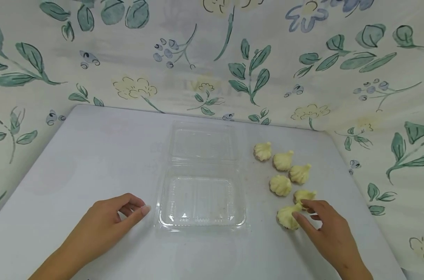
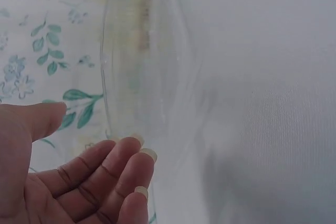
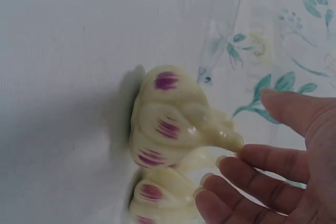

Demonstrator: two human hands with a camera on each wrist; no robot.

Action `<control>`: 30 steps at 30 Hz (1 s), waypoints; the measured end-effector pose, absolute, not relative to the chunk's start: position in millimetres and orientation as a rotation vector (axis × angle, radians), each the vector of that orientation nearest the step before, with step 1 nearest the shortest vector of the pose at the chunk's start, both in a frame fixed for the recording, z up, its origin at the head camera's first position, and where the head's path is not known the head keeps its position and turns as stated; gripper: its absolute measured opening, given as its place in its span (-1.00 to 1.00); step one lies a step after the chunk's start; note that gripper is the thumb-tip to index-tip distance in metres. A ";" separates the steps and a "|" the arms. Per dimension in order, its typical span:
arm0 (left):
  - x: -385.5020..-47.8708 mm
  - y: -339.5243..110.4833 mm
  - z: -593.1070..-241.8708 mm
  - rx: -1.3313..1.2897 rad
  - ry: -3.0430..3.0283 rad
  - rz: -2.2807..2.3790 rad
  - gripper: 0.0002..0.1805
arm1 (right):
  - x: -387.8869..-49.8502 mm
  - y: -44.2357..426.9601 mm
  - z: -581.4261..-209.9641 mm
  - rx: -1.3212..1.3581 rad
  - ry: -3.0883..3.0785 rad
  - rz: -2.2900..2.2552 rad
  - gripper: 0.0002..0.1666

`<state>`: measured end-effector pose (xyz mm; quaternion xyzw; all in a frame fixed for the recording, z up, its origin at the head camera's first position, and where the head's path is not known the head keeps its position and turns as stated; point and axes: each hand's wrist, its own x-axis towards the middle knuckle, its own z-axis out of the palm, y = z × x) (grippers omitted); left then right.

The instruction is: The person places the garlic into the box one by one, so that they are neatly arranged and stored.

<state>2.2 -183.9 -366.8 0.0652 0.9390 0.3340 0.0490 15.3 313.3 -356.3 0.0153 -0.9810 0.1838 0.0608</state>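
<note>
Several pale yellow model garlic bulbs (image 1: 282, 160) lie on the right of the white table. My right hand (image 1: 329, 231) is at the nearest bulb (image 1: 287, 217), thumb and fingers apart around its stem. In the right wrist view that bulb (image 3: 170, 119) shows purple streaks; the index fingertip meets or nearly meets the stem tip, while the thumb stays clear. Another bulb (image 3: 163, 195) is partly behind the fingers. A clear plastic clamshell box (image 1: 201, 229) lies unfolded mid-table. Left of it hovers my left hand (image 1: 115, 217), fingers loosely bent and holding nothing; the box wall (image 2: 173, 72) stands beyond its fingertips.
The box's lid (image 1: 205, 142) lies flat toward the back. A white table (image 1: 103, 155) carries everything. Cloth with leaf and flower prints (image 1: 198, 89) rises behind the table and along both sides.
</note>
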 end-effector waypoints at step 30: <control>-11.1 -165.2 -399.0 0.283 2.344 1.568 -0.70 | 9.6 307.8 -371.0 -0.062 -3.052 0.726 -0.57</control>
